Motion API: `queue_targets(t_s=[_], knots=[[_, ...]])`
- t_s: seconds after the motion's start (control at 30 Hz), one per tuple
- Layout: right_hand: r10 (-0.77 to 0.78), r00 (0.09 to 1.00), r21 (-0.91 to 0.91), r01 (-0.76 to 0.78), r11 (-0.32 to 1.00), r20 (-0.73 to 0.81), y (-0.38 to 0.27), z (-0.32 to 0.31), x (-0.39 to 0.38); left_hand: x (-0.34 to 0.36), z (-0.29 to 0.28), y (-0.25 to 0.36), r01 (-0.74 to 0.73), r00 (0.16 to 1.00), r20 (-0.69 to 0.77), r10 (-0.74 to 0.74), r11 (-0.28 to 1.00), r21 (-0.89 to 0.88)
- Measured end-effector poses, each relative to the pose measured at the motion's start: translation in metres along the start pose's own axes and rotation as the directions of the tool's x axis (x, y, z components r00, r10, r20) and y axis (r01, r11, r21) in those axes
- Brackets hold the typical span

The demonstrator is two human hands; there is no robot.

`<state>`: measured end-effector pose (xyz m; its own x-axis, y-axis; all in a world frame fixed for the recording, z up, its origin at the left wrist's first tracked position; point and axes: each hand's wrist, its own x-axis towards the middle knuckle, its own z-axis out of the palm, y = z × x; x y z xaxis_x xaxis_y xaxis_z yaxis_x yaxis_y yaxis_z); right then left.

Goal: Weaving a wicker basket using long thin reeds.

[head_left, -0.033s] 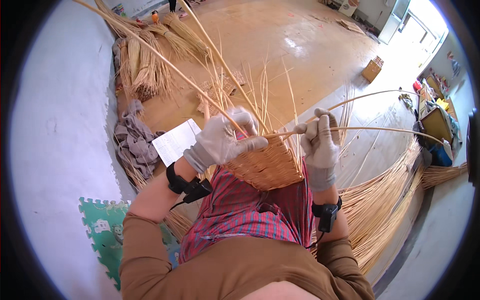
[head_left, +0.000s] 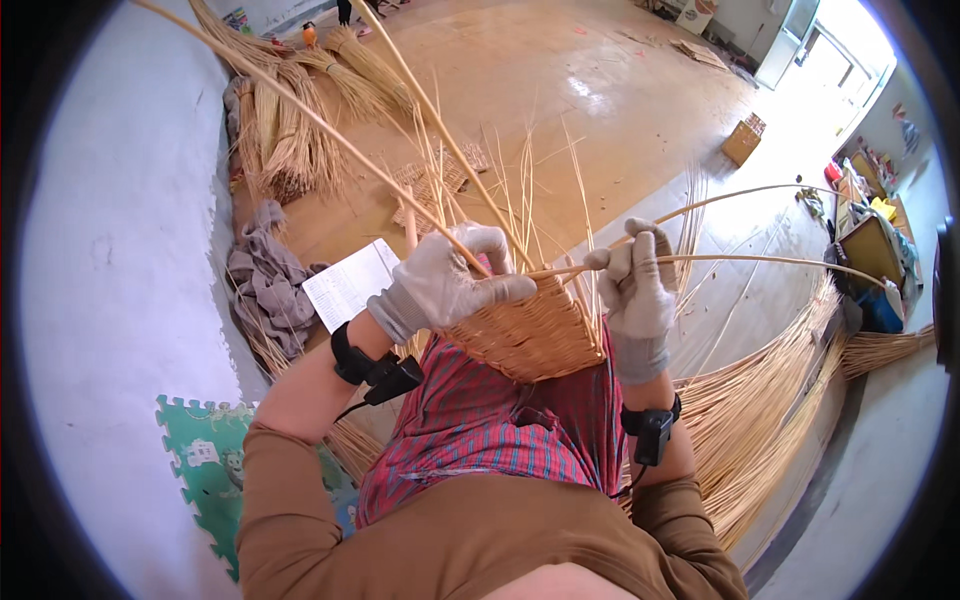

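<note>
Two grips at once, head view: holding the wicker basket (head_left: 530, 334) by its top edge with the gloved left hand (head_left: 455, 275), plus pinching long bent canes (head_left: 745, 257) in the gloved right hand (head_left: 637, 280), just off the top right corner. Got the basket tilted over the striped cloth's (head_left: 480, 430) far edge.

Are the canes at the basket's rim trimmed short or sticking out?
Sticking out: long canes extend far past the woven basket beside the left hand.

L hand (head_left: 440, 278): thumb (head_left: 510, 289) extd, fingers (head_left: 488, 240) curled; R hand (head_left: 638, 288): upright, fingers (head_left: 645, 252) bent.
</note>
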<state>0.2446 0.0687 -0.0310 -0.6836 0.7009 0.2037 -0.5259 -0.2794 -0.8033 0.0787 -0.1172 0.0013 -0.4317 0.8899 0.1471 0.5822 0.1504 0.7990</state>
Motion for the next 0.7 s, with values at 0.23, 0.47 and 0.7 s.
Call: queue_targets(t_s=[0.23,0.47,0.7], knots=[[-0.067,0.998,-0.054,0.066,0.996,-0.006,0.004,0.003,-0.001,0.007,0.008,0.009,0.004,0.999,-0.036,-0.007,0.996,-0.091],[-0.346,0.933,-0.305,0.358,0.882,0.095,0.01,0.012,-0.021,0.011,0.011,0.007,0.108,0.994,-0.011,-0.11,0.987,-0.122],[-0.529,0.654,-0.465,0.756,0.46,0.541,-0.011,0.021,-0.006,0.01,0.016,0.005,0.149,0.988,-0.003,-0.151,0.977,-0.156]])
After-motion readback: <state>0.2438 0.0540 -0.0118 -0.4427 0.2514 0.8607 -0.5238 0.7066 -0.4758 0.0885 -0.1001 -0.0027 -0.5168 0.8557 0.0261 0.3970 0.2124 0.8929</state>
